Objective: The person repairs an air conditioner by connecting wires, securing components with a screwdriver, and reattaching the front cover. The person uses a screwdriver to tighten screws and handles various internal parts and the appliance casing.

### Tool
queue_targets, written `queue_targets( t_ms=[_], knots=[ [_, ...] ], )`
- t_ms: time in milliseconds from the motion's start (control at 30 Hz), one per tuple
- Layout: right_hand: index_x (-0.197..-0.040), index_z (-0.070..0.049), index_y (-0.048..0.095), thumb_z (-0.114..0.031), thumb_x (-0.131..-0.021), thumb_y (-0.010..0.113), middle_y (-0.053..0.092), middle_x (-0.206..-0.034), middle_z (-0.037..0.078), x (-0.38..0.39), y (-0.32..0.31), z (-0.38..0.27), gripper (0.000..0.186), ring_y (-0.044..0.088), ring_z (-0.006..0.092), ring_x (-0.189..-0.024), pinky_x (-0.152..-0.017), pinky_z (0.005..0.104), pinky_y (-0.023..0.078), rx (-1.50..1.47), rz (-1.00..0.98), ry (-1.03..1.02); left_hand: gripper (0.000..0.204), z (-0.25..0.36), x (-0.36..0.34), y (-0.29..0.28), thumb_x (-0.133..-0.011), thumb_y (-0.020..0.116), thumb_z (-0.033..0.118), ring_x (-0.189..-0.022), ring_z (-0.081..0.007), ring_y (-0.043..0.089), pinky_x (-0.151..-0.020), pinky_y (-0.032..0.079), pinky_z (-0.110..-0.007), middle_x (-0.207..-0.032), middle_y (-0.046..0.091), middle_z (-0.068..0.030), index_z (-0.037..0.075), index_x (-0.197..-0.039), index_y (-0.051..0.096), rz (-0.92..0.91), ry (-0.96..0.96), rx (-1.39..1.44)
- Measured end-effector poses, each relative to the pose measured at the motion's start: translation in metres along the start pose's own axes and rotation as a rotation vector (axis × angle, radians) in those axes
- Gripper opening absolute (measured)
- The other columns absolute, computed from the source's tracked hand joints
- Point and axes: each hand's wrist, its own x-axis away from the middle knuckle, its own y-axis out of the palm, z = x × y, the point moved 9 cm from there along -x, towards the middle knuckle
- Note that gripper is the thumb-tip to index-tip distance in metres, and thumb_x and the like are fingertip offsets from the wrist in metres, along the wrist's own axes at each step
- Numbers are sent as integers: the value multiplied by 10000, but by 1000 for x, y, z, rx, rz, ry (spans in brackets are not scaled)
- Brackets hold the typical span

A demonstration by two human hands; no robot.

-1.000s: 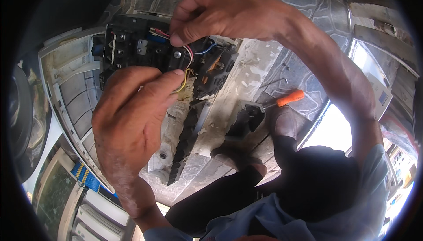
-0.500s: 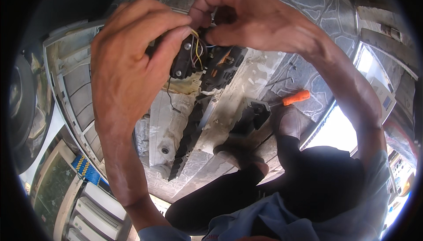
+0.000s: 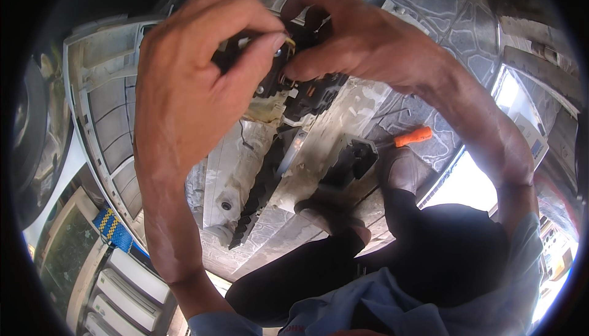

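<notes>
One left hand [image 3: 196, 84] and one right hand [image 3: 368, 44] are seen, two in all. Two shoes [image 3: 402, 172], two trouser legs [image 3: 294, 281] and two sleeves [image 3: 224, 324] can be counted. One orange-handled screwdriver [image 3: 413, 136], one bent metal rod [image 3: 394, 114], one black box [image 3: 353, 164], one checked strap [image 3: 113, 229] and one curved frame [image 3: 101, 54] are shown. At least three white casings [image 3: 126, 302] are counted; of yellow wires [image 3: 290, 42], at least one can be made out.

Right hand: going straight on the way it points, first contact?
The right hand would probably meet the left hand first, near its thumb and forefinger tips; depth is unclear, so it might pass under them.
</notes>
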Motion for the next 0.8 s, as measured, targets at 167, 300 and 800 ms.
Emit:
queue_targets(
  t_ms=[167,300,800],
  knots=[
    [-1302,12,620,-199,-850,840,714,-1046,103,10,-27,-11,545,686,176,-991,-893,337,530,115,73,-104,92,14,-19,10,-878,795,37,-741,-120,642,-670,495,-287,-826,662,-33,12,-955,751,-73,45,-22],
    [-1336,31,627,-128,-852,857,699,-1202,121,14,-4,-24,559,703,186,-1034,-946,345,532,323,-38,-35,68,10,-31,13,-879,771,59,-932,-142,706,-752,557,-333,-1034,733,-121,-9,-880,777,-354,53,151],
    [-1001,-9,742,-181,-1044,721,652,-764,-50,19,-15,-41,178,532,15,-693,-603,231,402,137,-183,-25,437,24,90,34,-936,739,30,-767,-224,774,-675,593,-336,-1027,801,-137,139,-1358,737,119,-252,-135]
  ],
)
